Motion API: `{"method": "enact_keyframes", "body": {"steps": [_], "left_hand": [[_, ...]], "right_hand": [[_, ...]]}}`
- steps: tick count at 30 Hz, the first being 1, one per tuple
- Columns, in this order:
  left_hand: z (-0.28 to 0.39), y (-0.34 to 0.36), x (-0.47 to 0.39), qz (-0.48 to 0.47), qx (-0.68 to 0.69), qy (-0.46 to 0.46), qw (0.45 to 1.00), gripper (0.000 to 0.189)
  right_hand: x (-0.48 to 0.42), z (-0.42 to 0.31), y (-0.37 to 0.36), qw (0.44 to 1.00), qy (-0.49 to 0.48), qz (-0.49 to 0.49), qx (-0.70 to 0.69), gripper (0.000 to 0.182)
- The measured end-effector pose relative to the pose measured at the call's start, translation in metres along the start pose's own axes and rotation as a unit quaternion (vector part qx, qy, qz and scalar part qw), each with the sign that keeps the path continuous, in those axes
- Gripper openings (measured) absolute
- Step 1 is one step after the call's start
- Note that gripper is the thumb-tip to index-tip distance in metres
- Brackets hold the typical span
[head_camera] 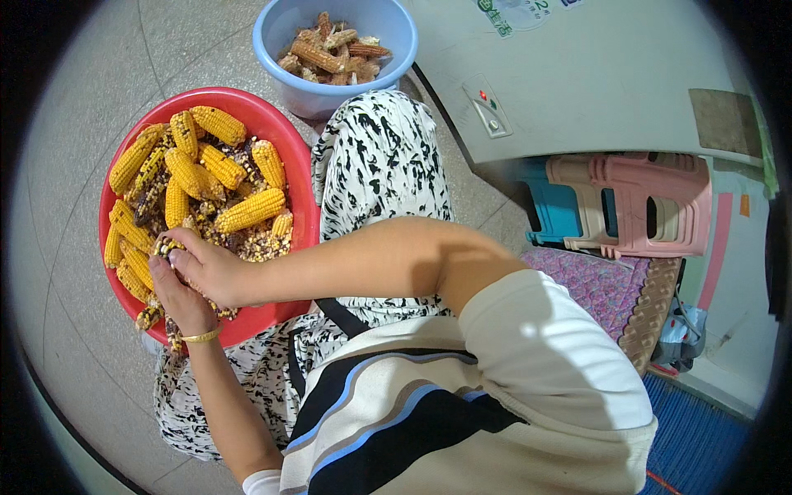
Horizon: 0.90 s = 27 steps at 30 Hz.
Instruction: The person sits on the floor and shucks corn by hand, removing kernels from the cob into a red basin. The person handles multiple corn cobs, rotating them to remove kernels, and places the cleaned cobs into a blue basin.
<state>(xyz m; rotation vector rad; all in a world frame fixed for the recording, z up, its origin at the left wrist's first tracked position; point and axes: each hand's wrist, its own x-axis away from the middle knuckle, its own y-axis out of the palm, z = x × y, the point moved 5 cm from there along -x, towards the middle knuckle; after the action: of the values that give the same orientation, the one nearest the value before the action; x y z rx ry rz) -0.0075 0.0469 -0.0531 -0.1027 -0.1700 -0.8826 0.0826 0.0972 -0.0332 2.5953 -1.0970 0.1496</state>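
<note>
A large red basin (309, 216) holds yellow corn cobs (250, 210), with loose yellow, white and dark kernels (263, 247) beneath them. Over its near-left part, my right hand (213, 269) and my left hand (182, 303) meet around one corn cob (166, 246) with mixed dark and pale kernels. Both thumbs lie against this cob, and my hands hide much of it. My left wrist wears a gold-coloured bracelet (203, 335). Below my left hand, partly stripped cobs (148, 317) lie by the basin's rim.
A blue basin (266, 52) of bare cobs (318, 55) stands beyond my knee (383, 154). At the right are a pale cabinet-like appliance (575, 80), stacked plastic stools (668, 204) and a quilted pink-purple pad (588, 284). My patterned trouser legs flank the red basin on the speckled floor (74, 204).
</note>
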Motion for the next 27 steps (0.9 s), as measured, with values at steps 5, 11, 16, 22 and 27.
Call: {"method": "enact_keyframes", "body": {"steps": [5,11,16,22,27], "left_hand": [[-0.001,-0.003,0.0,-0.041,-0.024,0.027,0.999,0.043],[-0.006,0.004,0.001,-0.039,0.009,0.001,0.999,0.041],[-0.026,-0.011,-0.005,-0.028,-0.022,0.07,0.997,0.041],[0.0,0.005,0.003,-0.026,-0.04,0.114,0.992,0.041],[-0.003,-0.001,0.009,-0.022,-0.079,0.117,0.99,0.044]], "right_hand": [[0.003,-0.001,-0.003,0.989,0.089,-0.041,-0.11,0.045],[0.002,0.009,-0.008,0.975,0.124,-0.056,-0.174,0.047],[0.001,0.023,-0.003,0.938,0.22,-0.077,-0.257,0.039],[0.006,0.017,-0.009,0.936,0.204,-0.077,-0.276,0.035],[0.011,0.007,-0.01,0.918,0.249,-0.129,-0.282,0.028]]}}
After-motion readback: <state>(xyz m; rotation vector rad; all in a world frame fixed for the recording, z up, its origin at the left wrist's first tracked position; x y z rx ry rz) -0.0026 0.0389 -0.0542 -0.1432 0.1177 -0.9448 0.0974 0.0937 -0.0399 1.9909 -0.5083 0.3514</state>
